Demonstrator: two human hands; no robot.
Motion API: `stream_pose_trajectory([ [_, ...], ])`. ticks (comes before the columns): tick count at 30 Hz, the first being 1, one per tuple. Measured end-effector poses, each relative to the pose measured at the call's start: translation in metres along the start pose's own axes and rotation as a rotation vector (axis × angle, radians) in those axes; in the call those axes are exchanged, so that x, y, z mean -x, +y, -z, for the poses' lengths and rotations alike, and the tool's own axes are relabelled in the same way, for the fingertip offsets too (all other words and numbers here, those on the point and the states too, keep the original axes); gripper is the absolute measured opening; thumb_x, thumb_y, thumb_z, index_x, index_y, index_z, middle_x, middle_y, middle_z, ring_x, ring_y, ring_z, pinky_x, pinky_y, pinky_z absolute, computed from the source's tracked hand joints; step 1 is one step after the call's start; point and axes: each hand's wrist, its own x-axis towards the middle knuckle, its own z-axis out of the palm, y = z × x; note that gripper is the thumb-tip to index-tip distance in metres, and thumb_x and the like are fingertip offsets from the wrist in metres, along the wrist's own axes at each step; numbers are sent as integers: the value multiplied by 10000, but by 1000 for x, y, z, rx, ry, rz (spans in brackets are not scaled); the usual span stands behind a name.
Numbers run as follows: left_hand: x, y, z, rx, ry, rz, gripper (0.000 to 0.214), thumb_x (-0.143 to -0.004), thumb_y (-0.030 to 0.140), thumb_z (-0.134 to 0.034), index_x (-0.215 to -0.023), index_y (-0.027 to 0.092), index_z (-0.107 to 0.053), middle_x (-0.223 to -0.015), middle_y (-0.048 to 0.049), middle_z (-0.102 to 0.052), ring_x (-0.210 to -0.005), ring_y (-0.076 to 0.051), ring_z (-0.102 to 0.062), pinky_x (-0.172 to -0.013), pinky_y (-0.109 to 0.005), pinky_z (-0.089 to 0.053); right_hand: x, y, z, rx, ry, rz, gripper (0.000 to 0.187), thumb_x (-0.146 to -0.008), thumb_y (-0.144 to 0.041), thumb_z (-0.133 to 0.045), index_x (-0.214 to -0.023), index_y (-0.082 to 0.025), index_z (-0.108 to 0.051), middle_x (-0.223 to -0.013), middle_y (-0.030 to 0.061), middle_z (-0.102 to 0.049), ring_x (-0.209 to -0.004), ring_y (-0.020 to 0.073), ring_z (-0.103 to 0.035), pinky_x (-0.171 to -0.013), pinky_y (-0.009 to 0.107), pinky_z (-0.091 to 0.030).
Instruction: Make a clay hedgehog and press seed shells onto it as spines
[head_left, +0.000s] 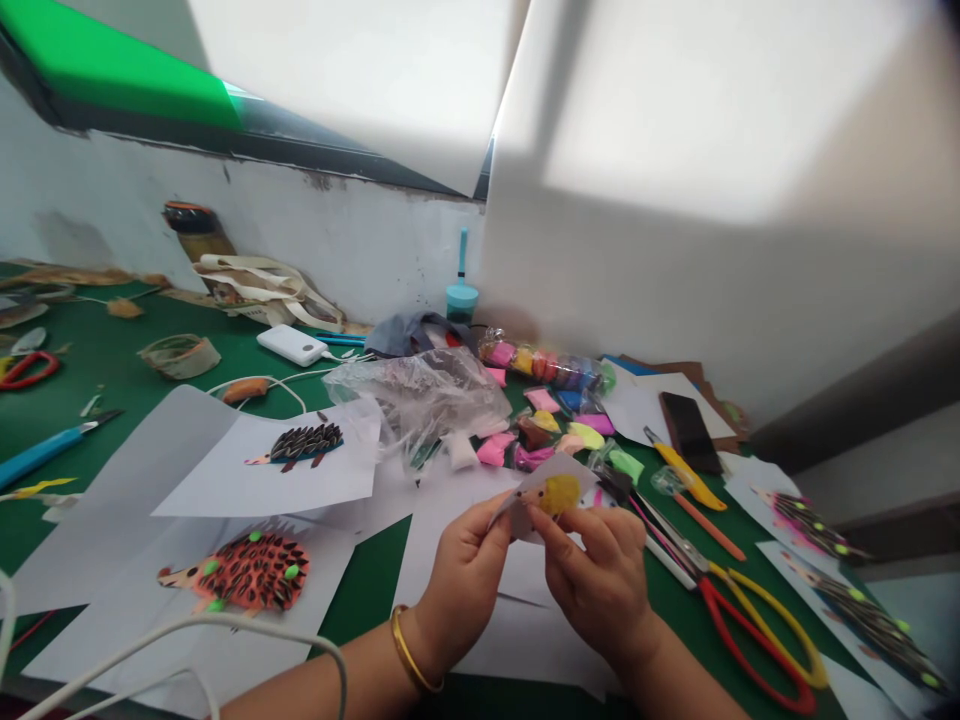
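Observation:
My left hand (472, 565) pinches the left edge of a small piece of paper (544, 480) bearing a hedgehog figure with a yellow clay body (561, 494) and a pale snout. From the right, my right hand (600, 575) is closed at the same paper, its index finger and thumb touching the figure's lower edge. Whether a bit of clay lies between those fingertips is hidden. White sheets (517, 640) lie under both hands. Just beyond them are several small packets of coloured clay (495, 450).
Scissors (757, 620) and a yellow utility knife (686, 470) lie right, near a phone (688, 430). Finished hedgehog pictures (255, 570) made with seeds lie left. A crumpled plastic bag (427, 390) sits behind. A white cable (225, 622) crosses the front left; a blue craft knife (45, 452) lies far left.

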Motion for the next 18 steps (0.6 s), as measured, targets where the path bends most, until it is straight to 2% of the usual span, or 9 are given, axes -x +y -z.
stream_pose_trajectory([
  [8, 0, 1, 0, -13, -17, -7, 357, -954, 355, -523, -1256, 208, -643, -1277, -94, -646, -1181, -261, -601, -1084, -434, -435, -1, -3, -2, -19, 29, 15, 524, -851, -136, -616, -1349, -290, -564, -942, 53, -629, -855, 214, -539, -812, 418, -378],
  [18, 0, 2, -1, 12, -10, -1, 347, -951, 337, -535, -1264, 229, -641, -1281, -86, -645, -1192, -269, -594, -1089, -434, -429, -1, -2, -1, -28, 23, 22, 505, -856, -133, -609, -1341, -270, -572, -933, 60, -635, -856, 220, -530, -806, 424, -379],
])
